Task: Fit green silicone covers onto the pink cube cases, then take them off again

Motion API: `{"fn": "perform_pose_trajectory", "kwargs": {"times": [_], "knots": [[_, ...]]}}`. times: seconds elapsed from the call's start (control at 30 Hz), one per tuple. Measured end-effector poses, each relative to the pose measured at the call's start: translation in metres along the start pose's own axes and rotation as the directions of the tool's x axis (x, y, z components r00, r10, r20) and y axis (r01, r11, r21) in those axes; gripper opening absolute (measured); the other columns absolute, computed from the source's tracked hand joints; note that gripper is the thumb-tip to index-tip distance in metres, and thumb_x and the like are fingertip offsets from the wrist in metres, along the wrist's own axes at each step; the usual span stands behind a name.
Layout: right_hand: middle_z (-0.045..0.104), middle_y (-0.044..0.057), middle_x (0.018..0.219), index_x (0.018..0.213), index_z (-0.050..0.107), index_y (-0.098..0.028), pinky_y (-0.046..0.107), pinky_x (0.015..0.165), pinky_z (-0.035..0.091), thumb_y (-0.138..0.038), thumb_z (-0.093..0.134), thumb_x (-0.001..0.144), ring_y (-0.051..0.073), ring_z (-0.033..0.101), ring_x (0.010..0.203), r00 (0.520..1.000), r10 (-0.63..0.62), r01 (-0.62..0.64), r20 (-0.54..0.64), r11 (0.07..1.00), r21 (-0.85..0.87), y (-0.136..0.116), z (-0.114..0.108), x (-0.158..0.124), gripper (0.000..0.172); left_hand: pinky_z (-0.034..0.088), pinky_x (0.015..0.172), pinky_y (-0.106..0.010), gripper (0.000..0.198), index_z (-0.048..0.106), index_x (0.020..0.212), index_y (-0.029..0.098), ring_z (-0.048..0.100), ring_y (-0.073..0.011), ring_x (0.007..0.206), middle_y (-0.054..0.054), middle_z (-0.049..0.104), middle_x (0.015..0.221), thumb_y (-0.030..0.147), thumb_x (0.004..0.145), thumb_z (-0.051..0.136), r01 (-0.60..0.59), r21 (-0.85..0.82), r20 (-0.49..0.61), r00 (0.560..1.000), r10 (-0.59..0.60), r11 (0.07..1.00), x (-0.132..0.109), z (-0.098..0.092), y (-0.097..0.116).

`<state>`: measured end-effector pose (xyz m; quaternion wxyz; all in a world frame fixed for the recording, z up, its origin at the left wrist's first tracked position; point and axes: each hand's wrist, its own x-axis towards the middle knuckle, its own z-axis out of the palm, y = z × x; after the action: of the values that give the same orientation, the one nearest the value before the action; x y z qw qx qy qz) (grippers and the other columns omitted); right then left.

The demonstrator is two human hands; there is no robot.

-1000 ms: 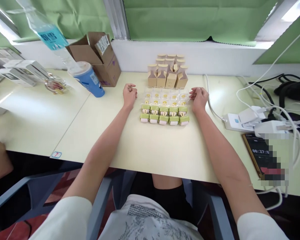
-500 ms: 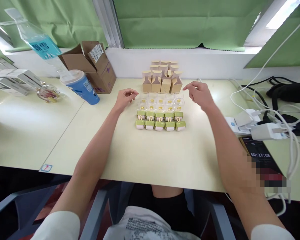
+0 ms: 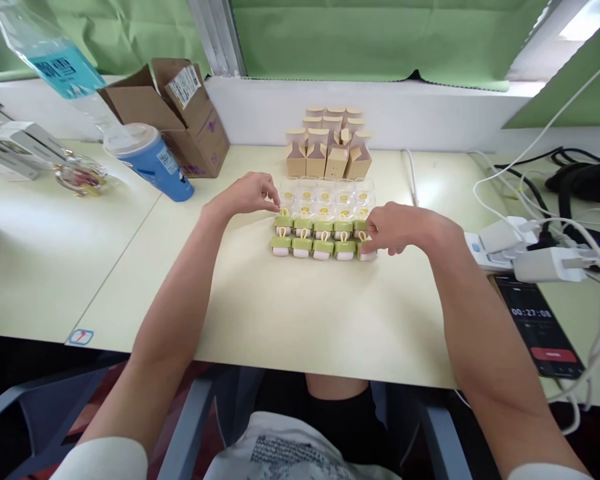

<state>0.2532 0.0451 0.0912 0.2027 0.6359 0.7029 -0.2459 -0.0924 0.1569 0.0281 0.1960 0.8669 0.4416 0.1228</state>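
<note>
Two rows of small green-topped white items (image 3: 323, 240) lie on the pale table (image 3: 300, 313), with rows of clear plastic lids (image 3: 325, 197) behind them. My left hand (image 3: 247, 195) pinches at the left end of the clear lids, fingertips together near the leftmost green item. My right hand (image 3: 397, 229) has its fingers curled over the rightmost green item at the front row's right end. Small tan cardboard boxes (image 3: 327, 143) stand in a cluster behind the lids.
An open brown carton (image 3: 180, 110), a blue cup (image 3: 147, 160) and a tilted water bottle (image 3: 55, 63) are at the left. White chargers and cables (image 3: 530, 250) and a phone showing a timer (image 3: 540, 323) lie at the right. White boxes (image 3: 10, 143) sit far left.
Both hands lifted off the table, then came down and inward: the left to the left end of the lids, the right onto the right end of the green items.
</note>
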Motion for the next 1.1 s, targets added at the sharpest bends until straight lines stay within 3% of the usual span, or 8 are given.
{"fn": "perform_pose_trajectory", "kwargs": {"times": [0.23, 0.43, 0.5, 0.57, 0.7, 0.77, 0.87, 1.1], "knots": [[0.076, 0.007, 0.080, 0.083, 0.058, -0.023, 0.036, 0.063, 0.052, -0.033, 0.081, 0.091, 0.024, 0.076, 0.071, 0.999, -0.035, 0.036, 0.021, 0.998, -0.052, -0.011, 0.003, -0.001, 0.026, 0.066, 0.099, -0.041, 0.037, 0.087, 0.095, 0.025, 0.073, -0.0283, 0.119, -0.011, 0.072, 0.138, 0.061, 0.085, 0.089, -0.025, -0.154, -0.225, 0.974, -0.010, 0.988, -0.026, -0.040, 0.017], [0.079, 0.007, 0.094, 0.109, 0.073, -0.023, 0.038, 0.061, 0.047, -0.024, 0.082, 0.083, 0.024, 0.070, 0.076, 0.973, -0.151, 0.144, -0.172, 0.988, -0.050, 0.023, -0.012, -0.019, 0.028, 0.067, 0.109, -0.045, 0.034, 0.076, 0.100, 0.023, 0.076, -0.0297, 0.131, -0.011, 0.081, 0.137, 0.051, 0.091, 0.092, -0.169, -0.454, -0.207, 0.975, 0.081, 0.875, -0.033, -0.041, 0.060], [0.084, 0.006, 0.107, 0.134, 0.076, -0.027, 0.041, 0.074, 0.059, -0.031, 0.085, 0.083, 0.028, 0.078, 0.089, 0.907, -0.225, 0.281, -0.357, 0.953, 0.114, 0.042, -0.020, -0.028, 0.052, 0.069, 0.104, -0.042, 0.036, 0.075, 0.110, 0.024, 0.073, -0.0301, 0.139, -0.012, 0.080, 0.137, 0.047, 0.090, 0.094, -0.236, -0.512, -0.211, 0.967, 0.145, 0.826, -0.028, -0.034, 0.073], [0.084, 0.007, 0.128, 0.144, 0.076, -0.032, 0.047, 0.090, 0.066, -0.038, 0.087, 0.085, 0.031, 0.081, 0.104, 0.775, -0.309, 0.517, -0.551, 0.811, 0.273, 0.051, -0.025, -0.035, 0.060, 0.070, 0.100, -0.039, 0.044, 0.074, 0.123, 0.026, 0.072, -0.0295, 0.139, -0.011, 0.077, 0.138, 0.044, 0.089, 0.096, -0.289, -0.540, -0.224, 0.955, 0.196, 0.791, -0.024, -0.025, 0.087], [0.080, 0.002, 0.139, 0.126, 0.079, -0.034, 0.045, 0.099, 0.069, -0.029, 0.091, 0.084, 0.026, 0.079, 0.114, 0.524, -0.360, 0.828, -0.772, 0.429, 0.362, 0.034, -0.021, -0.035, 0.045, 0.069, 0.099, -0.038, 0.055, 0.070, 0.139, 0.028, 0.075, -0.0291, 0.136, -0.010, 0.074, 0.141, 0.038, 0.091, 0.095, -0.366, -0.589, -0.192, 0.929, 0.315, 0.721, -0.019, -0.009, 0.112], [0.080, 0.000, 0.132, 0.121, 0.081, -0.034, 0.045, 0.102, 0.068, -0.021, 0.089, 0.083, 0.026, 0.078, 0.117, 0.445, -0.402, 0.874, -0.800, 0.389, 0.291, 0.020, -0.018, -0.032, 0.041, 0.068, 0.098, -0.037, 0.057, 0.068, 0.144, 0.029, 0.076, -0.0281, 0.135, -0.010, 0.076, 0.136, 0.037, 0.094, 0.094, -0.367, -0.622, -0.145, 0.922, 0.359, 0.691, -0.018, -0.005, 0.120], [0.083, 0.000, 0.125, 0.118, 0.086, -0.037, 0.050, 0.110, 0.065, -0.020, 0.085, 0.085, 0.029, 0.077, 0.121, 0.398, -0.477, 0.875, -0.784, 0.454, 0.168, 0.012, -0.016, -0.030, 0.037, 0.067, 0.099, -0.038, 0.061, 0.066, 0.150, 0.032, 0.078, -0.0258, 0.127, -0.007, 0.079, 0.127, 0.036, 0.096, 0.094, -0.328, -0.664, -0.095, 0.928, 0.360, 0.672, -0.018, -0.004, 0.121], [0.082, 0.000, 0.138, 0.124, 0.087, -0.039, 0.052, 0.114, 0.067, -0.025, 0.079, 0.090, 0.032, 0.076, 0.132, 0.428, -0.534, 0.836, -0.729, 0.541, 0.095, 0.009, -0.016, -0.035, 0.038, 0.069, 0.096, -0.040, 0.072, 0.067, 0.151, 0.030, 0.084, -0.0274, 0.117, -0.008, 0.082, 0.130, 0.048, 0.089, 0.100, -0.228, -0.693, -0.055, 0.962, 0.266, 0.684, -0.022, -0.007, 0.127]]}}
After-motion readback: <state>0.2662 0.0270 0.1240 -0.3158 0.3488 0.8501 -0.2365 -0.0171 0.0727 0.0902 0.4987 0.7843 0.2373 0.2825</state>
